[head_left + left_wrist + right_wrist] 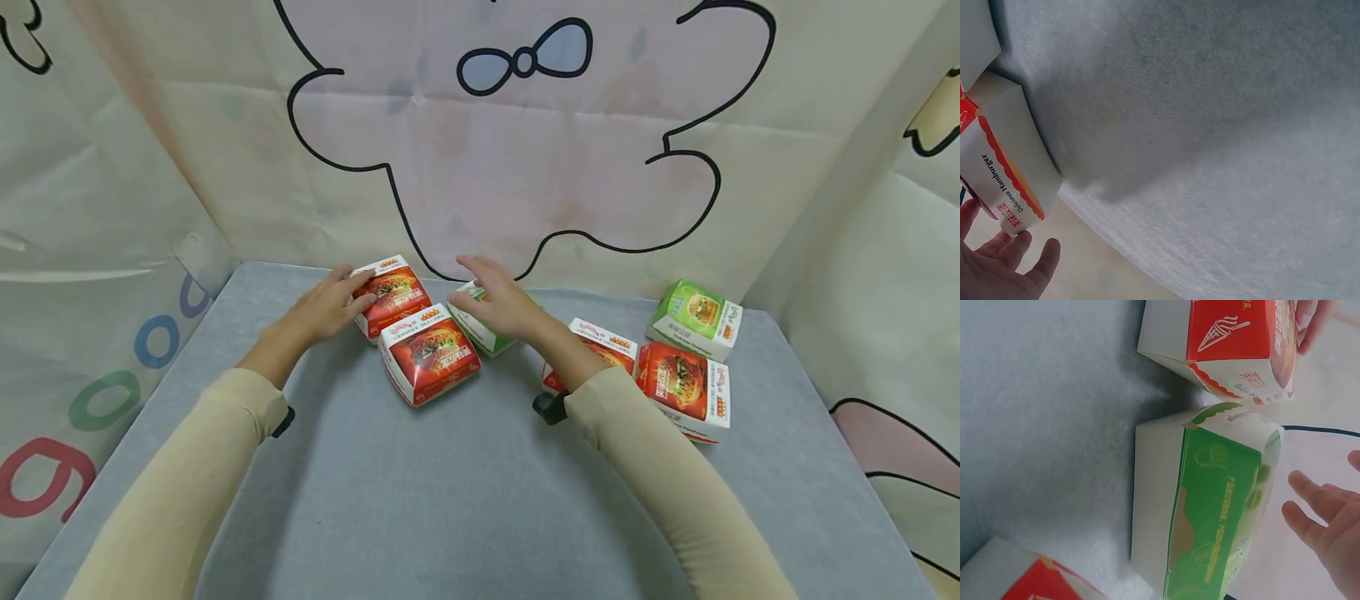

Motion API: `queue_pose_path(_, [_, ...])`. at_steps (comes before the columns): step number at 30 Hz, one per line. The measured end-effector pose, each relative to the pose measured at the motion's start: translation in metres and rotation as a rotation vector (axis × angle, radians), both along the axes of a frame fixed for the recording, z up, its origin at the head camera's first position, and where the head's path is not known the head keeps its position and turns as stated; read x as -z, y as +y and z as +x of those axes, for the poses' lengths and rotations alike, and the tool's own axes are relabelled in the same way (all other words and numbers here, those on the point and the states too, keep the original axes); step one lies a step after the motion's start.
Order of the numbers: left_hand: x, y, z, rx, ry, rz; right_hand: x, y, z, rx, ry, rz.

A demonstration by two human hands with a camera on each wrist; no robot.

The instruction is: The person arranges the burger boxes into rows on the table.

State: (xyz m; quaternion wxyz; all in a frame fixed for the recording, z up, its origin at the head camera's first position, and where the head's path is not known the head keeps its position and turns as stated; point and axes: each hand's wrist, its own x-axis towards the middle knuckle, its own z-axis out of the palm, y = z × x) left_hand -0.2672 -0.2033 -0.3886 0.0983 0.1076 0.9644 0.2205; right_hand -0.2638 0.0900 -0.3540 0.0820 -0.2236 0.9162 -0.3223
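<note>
My left hand [324, 307] rests its fingertips on the left side and top of a red-and-white hamburger box [395, 293] at the back left. In the left wrist view, loosely spread fingers [1013, 250] reach the end of that carton. A second red hamburger box [430, 354] sits just in front of it. Over a green-and-white burger box [483, 332] hovers my right hand [501, 307], partly covering it in the head view. Its fingers are spread and hold nothing; the right wrist view shows a gap between them and the green box [1216, 512].
On the right of the grey-covered table [450, 508] stand two more red boxes, one [600, 343] partly behind my right forearm and one [686, 387] beside it. Another green box [696, 317] stands behind them. A printed cloth backdrop [525, 192] rises at the table's back edge.
</note>
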Motion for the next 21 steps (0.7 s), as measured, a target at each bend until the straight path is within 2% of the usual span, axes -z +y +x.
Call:
queue_pose_path(10, [0.001, 0.001, 0.000, 0.009, 0.002, -0.018, 0.002, -0.008, 0.001, -0.012, -0.021, -0.017])
queue_pose_path(21, [0.002, 0.007, -0.001, 0.030, 0.012, -0.004, 0.004, -0.019, 0.000, -0.061, -0.031, -0.018])
